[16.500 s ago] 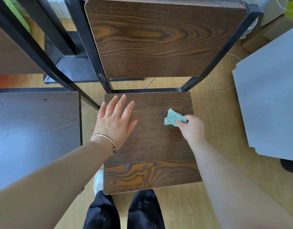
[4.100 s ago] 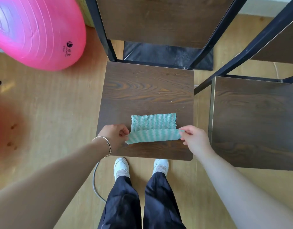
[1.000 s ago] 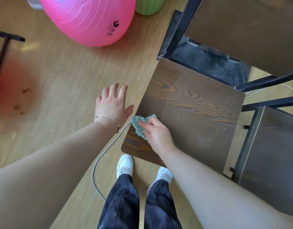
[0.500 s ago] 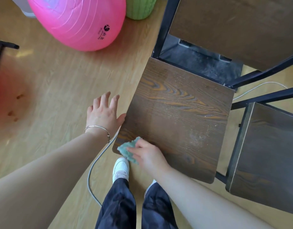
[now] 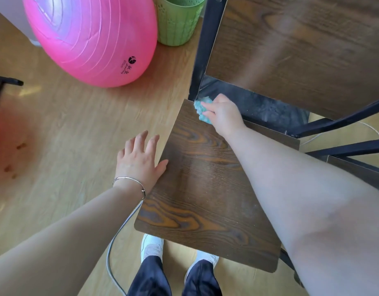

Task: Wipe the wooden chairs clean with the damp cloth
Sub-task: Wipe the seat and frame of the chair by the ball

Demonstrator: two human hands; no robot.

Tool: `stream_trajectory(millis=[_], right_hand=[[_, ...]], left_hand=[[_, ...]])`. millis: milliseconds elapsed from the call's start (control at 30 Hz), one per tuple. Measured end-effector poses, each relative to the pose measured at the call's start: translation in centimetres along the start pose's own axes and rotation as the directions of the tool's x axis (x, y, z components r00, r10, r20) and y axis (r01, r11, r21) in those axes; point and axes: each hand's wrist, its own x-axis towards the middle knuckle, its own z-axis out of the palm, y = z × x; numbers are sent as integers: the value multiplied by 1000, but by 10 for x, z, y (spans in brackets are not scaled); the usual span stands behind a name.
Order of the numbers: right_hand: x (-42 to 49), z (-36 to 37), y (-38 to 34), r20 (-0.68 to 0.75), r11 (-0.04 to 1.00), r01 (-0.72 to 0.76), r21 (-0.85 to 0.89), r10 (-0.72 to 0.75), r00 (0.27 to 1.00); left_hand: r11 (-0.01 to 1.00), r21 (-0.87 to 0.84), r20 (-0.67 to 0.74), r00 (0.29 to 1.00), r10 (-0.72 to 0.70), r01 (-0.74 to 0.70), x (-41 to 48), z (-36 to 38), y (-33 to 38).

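The right hand (image 5: 223,113) is curled around the cloth (image 5: 202,110). It holds the cloth in a little ball and presses it down on the far left corner of the chair seat (image 5: 205,189), right beside the black post (image 5: 202,50) of the frame. The left hand (image 5: 139,159) is spread wide and holds nothing. Its thumb lies at the left edge of the seat. I cannot tell if it pushes on the wood.

The cloth looks soft, light and squishy. It should bend into corners with ease. A whole-hand grab on top, like this one, is a good way to hold it, so it does not slip out while it rubs.

The seat is flat, hard wood and looks smooth, so the wet cloth should slide well on it. The chair might scoot on the floor (image 5: 67,124), so the seat edge is a good spot to hold it.

Above the seat is the wooden back (image 5: 301,50). A pink ball (image 5: 92,37) and a green basket (image 5: 178,20) sit on the floor to the left. A grey cable (image 5: 120,231) runs near the white shoes (image 5: 152,246).
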Motion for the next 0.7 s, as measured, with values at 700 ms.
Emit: stream_trajectory(millis=[700], right_hand=[[-213, 74, -29, 190, 985, 135, 103, -153, 970]], left_hand=[[1000, -22, 39, 999, 16, -15, -43, -4, -15]])
